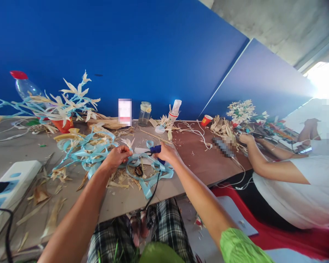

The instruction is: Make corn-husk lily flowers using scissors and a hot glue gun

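Right now, from the head camera, we take the blue glue gun point(155, 149) as our landmark and read everything off it. Our right hand point(166, 153) is wrapped shut around its handle, fingers fully curled, and the gun's body lies nearly level, its long axis running across the table point(197, 160) with the nozzle end pointing toward our left hand point(117, 156). Its black cord point(152, 191) drops from the handle side toward us and over the table edge.

Just to the nozzle side of the gun, our left hand is closed in a pinch on a small pale husk flower point(128, 142), whose petals stand up above the thumb and forefinger. Flower and nozzle sit near each other but apart, with a narrow gap between; we cannot tell whether the tip touches anything. So the flower lies straight off the gun's nose, and the left hand is the nearer of the two to it, in fact holding it.

Under and around the gun loops light blue ribbon point(93, 151), spreading away past the left hand, with husk scraps point(120, 180) strewn below it toward us. Well beyond the gun's handle side, another person's arm point(263, 166) rests on the same table, busy with their own material.
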The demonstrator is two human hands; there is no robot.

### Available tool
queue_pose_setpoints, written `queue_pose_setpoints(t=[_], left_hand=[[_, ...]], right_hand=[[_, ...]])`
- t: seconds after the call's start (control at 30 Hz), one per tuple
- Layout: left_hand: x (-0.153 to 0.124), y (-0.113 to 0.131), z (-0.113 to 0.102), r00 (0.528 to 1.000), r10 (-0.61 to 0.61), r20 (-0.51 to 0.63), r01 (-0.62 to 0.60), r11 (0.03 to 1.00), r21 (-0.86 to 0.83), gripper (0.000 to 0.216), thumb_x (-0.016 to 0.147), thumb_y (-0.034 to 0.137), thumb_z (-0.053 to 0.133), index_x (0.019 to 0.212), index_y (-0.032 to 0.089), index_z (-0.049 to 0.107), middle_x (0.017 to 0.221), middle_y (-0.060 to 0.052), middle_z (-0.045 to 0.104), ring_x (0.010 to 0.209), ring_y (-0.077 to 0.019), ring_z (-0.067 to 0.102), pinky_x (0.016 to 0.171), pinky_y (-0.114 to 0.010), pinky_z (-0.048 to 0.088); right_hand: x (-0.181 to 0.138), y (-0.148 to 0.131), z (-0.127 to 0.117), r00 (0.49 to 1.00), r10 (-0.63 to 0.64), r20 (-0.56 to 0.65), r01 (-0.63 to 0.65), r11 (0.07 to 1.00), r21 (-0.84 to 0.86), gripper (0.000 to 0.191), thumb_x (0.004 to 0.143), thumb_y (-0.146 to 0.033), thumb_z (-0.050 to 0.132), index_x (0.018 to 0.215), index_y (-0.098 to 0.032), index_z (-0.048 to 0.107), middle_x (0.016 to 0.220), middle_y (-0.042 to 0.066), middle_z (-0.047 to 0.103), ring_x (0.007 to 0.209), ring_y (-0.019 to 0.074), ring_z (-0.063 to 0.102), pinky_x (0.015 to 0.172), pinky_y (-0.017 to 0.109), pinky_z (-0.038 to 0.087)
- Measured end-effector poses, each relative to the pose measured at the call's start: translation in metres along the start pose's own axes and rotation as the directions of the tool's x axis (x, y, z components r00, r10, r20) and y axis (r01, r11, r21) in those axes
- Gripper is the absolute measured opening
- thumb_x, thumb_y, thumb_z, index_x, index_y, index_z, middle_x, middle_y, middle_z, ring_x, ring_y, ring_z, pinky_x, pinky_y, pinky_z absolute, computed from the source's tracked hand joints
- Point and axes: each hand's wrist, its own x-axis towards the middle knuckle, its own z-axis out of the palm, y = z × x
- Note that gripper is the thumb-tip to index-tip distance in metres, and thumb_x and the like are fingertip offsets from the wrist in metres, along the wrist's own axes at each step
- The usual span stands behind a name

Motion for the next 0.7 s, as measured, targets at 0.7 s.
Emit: queue_pose_setpoints(t=[0.7], left_hand=[[0.002,-0.007,-0.003,1.0,0.004,0.03,-0.002,0.999,-0.051,0.032,0.059,0.033,0.075,0.064,0.014,0.049,0.048,0.007,0.044,0.04,-0.0024,0.034,0.042,-0.017,0.017]], right_hand=[[0.014,0.089,-0.036,0.92,0.269,-0.285,0.387,-0.513,0.766,0.013,0.08,-0.029,0.055,0.085,-0.018,0.058,0.076,-0.001,0.066,0.069,0.0109,0.062,0.07,0.029,0.053]])
